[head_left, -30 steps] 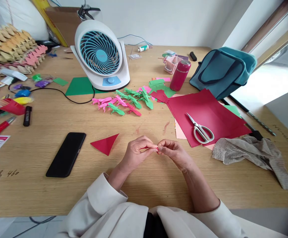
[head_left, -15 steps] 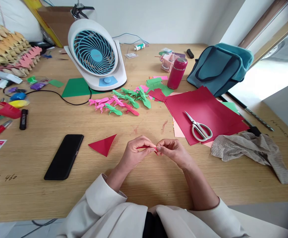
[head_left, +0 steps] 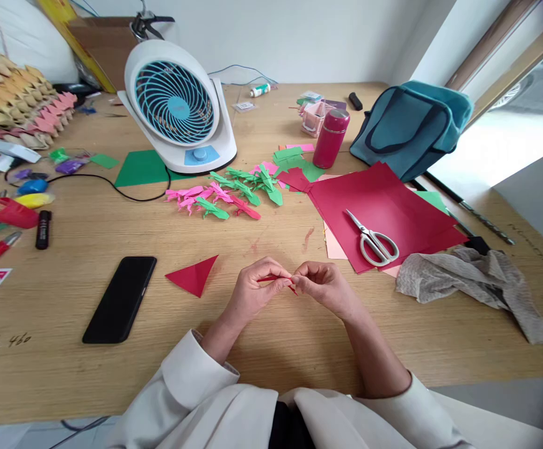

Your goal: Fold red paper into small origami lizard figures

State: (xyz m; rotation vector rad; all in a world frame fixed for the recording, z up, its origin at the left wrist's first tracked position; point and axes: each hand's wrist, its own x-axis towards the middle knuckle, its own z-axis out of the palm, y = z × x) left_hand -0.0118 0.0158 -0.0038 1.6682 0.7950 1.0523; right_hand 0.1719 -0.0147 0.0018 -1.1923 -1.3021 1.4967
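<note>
Between my two hands is a small folded piece of red paper, mostly covered by the fingertips. My left hand pinches it between thumb and fingers. From the other side my right hand closes thumb and forefinger on the same piece, and the fingertips of both hands nearly meet. A red paper triangle lies flat on the table, left of my left hand. Beyond the hands sits a cluster of folded paper figures, with a green one, a pink one and a red one among them.
White-handled scissors rest on red paper sheets at the right, near a crumpled grey cloth. A black phone lies at the left. Farther back stand a fan, a red flask and a teal bag.
The fingers have shifted slightly on the red paper, and a bit more of it shows below the fingertips. The whole view has moved a little; the things on the table lie as before.
</note>
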